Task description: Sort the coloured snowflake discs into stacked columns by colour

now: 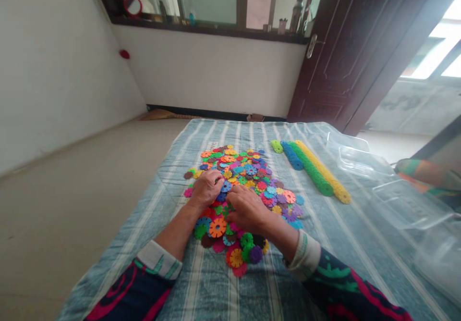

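A spread-out pile of colourful notched plastic discs (pixel 218 227) lies in the middle of the bed, with flower-like edges and holes at their centres. My left hand (pixel 207 189) is over the pile's left side, fingers curled in and thumb close to them. A bit of green shows by its fingertips, but what it grips is hidden. On the right, my right hand (pixel 248 208) rests low among the discs with its fingers bent down and drawn together. Its fingertips are covered, so anything in them cannot be made out. Blue discs (pixel 226 186) show between the two hands.
Overlapping rows of yellow discs (pixel 324 172), green discs (pixel 313 172) and blue discs (pixel 292 155) lie right of the pile, beside a short lime-green stack (pixel 276 146). Clear plastic boxes (pixel 410 203) stand along the right edge of the striped bedsheet (pixel 144 229).
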The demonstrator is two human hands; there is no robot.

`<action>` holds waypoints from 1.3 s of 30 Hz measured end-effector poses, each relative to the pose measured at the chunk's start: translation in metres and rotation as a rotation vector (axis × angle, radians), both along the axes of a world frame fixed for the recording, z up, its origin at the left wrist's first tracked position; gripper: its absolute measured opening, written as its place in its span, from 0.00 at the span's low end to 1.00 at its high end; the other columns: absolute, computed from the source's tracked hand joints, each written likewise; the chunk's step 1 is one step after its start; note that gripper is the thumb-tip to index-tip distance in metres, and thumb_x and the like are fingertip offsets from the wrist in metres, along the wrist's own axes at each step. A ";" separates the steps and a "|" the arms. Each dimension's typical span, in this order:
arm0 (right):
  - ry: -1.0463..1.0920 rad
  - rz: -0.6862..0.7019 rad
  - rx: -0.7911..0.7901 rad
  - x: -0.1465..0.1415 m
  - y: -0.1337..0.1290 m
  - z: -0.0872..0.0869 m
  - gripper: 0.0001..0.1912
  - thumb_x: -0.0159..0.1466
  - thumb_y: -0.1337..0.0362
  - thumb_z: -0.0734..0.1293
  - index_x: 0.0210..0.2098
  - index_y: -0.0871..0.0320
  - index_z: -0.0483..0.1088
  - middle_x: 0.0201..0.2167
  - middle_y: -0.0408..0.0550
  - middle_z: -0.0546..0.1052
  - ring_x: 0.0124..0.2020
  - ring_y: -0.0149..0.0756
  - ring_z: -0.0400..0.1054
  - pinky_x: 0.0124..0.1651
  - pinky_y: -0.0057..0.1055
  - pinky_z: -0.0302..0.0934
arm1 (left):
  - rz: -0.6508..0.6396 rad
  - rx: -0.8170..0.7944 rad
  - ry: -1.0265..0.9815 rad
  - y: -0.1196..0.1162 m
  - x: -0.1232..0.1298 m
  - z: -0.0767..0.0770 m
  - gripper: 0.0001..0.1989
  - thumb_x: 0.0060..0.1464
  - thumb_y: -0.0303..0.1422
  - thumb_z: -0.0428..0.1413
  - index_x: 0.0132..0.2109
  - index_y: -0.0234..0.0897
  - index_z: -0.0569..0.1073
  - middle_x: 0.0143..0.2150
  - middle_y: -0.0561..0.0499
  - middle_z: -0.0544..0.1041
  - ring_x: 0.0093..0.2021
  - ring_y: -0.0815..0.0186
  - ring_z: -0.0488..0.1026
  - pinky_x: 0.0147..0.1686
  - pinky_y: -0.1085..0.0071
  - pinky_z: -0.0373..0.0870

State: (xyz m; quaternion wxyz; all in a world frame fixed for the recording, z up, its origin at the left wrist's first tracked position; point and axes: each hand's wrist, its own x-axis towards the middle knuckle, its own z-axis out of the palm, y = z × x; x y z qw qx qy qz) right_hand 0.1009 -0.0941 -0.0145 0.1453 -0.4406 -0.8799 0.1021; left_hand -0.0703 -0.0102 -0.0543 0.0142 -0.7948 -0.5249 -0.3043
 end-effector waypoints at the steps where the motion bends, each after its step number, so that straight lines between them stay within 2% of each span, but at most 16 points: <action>1: 0.060 0.006 -0.002 0.000 0.001 0.000 0.07 0.56 0.67 0.69 0.35 0.60 0.72 0.41 0.52 0.74 0.46 0.42 0.66 0.46 0.37 0.61 | -0.003 -0.001 0.000 0.001 0.000 0.001 0.09 0.52 0.32 0.50 0.30 0.38 0.75 0.36 0.47 0.80 0.40 0.61 0.75 0.45 0.66 0.71; 3: 0.207 0.033 -0.044 0.002 0.002 0.001 0.03 0.56 0.71 0.69 0.30 0.58 0.72 0.39 0.49 0.75 0.43 0.38 0.67 0.46 0.34 0.61 | -0.006 0.003 -0.003 0.002 -0.001 0.001 0.10 0.52 0.33 0.49 0.30 0.38 0.75 0.37 0.47 0.80 0.41 0.60 0.76 0.45 0.65 0.71; 6: 0.477 0.075 -0.164 0.015 0.004 0.006 0.06 0.55 0.72 0.70 0.25 0.58 0.71 0.37 0.46 0.76 0.40 0.33 0.70 0.45 0.31 0.63 | -0.012 0.014 -0.012 0.006 -0.003 0.000 0.11 0.51 0.35 0.49 0.30 0.38 0.75 0.38 0.46 0.80 0.41 0.59 0.76 0.46 0.64 0.71; 8: 0.615 0.087 -0.192 0.036 0.006 0.012 0.05 0.54 0.73 0.71 0.25 0.58 0.72 0.36 0.44 0.76 0.40 0.32 0.71 0.46 0.30 0.63 | -0.017 0.022 -0.017 0.008 -0.004 0.000 0.12 0.51 0.36 0.48 0.30 0.38 0.75 0.38 0.45 0.81 0.41 0.58 0.76 0.46 0.64 0.71; 10: 0.665 0.069 -0.160 0.068 0.009 0.019 0.04 0.55 0.72 0.70 0.26 0.58 0.73 0.35 0.44 0.77 0.41 0.33 0.71 0.48 0.32 0.63 | -0.023 0.022 -0.019 0.010 -0.005 0.000 0.13 0.51 0.37 0.48 0.30 0.39 0.75 0.38 0.45 0.81 0.41 0.58 0.76 0.47 0.63 0.71; 13: 0.602 -0.061 -0.076 0.130 0.014 0.024 0.03 0.56 0.71 0.69 0.27 0.58 0.74 0.38 0.47 0.77 0.42 0.35 0.71 0.49 0.36 0.63 | -0.030 0.001 -0.008 0.011 -0.006 0.003 0.14 0.51 0.38 0.48 0.30 0.38 0.75 0.39 0.45 0.81 0.41 0.58 0.77 0.47 0.64 0.71; 17: 0.395 -0.254 -0.009 0.215 0.017 0.018 0.04 0.55 0.69 0.68 0.26 0.58 0.75 0.40 0.51 0.76 0.44 0.40 0.71 0.50 0.41 0.63 | -0.021 -0.024 0.020 0.009 -0.005 0.008 0.15 0.52 0.39 0.46 0.32 0.37 0.75 0.40 0.43 0.81 0.42 0.57 0.76 0.47 0.63 0.71; 21: 0.260 -0.318 0.014 0.268 0.015 0.008 0.05 0.55 0.69 0.67 0.25 0.58 0.75 0.40 0.50 0.76 0.43 0.40 0.71 0.51 0.41 0.62 | -0.013 -0.032 0.044 0.009 -0.005 0.009 0.16 0.52 0.39 0.46 0.33 0.36 0.75 0.41 0.42 0.80 0.43 0.58 0.76 0.49 0.63 0.70; 25: 0.176 -0.277 -0.001 0.284 0.017 0.002 0.06 0.56 0.70 0.66 0.26 0.58 0.75 0.39 0.50 0.76 0.41 0.38 0.71 0.50 0.38 0.62 | 0.008 -0.011 0.044 0.011 -0.005 0.007 0.15 0.52 0.39 0.46 0.32 0.37 0.74 0.42 0.43 0.80 0.44 0.58 0.76 0.50 0.62 0.70; 31: 0.071 -0.234 -0.013 0.283 0.026 0.006 0.08 0.55 0.74 0.65 0.25 0.58 0.75 0.35 0.48 0.76 0.39 0.36 0.70 0.47 0.34 0.62 | -0.011 -0.008 0.038 0.012 -0.006 0.009 0.14 0.51 0.40 0.46 0.31 0.39 0.73 0.41 0.44 0.81 0.44 0.56 0.76 0.51 0.60 0.70; 39: 0.051 -0.298 0.002 0.289 0.031 -0.001 0.08 0.57 0.71 0.65 0.32 0.56 0.76 0.37 0.47 0.76 0.41 0.37 0.70 0.49 0.35 0.61 | 0.001 -0.001 0.050 0.013 -0.008 0.009 0.13 0.50 0.41 0.46 0.30 0.42 0.73 0.41 0.47 0.81 0.43 0.58 0.76 0.50 0.62 0.70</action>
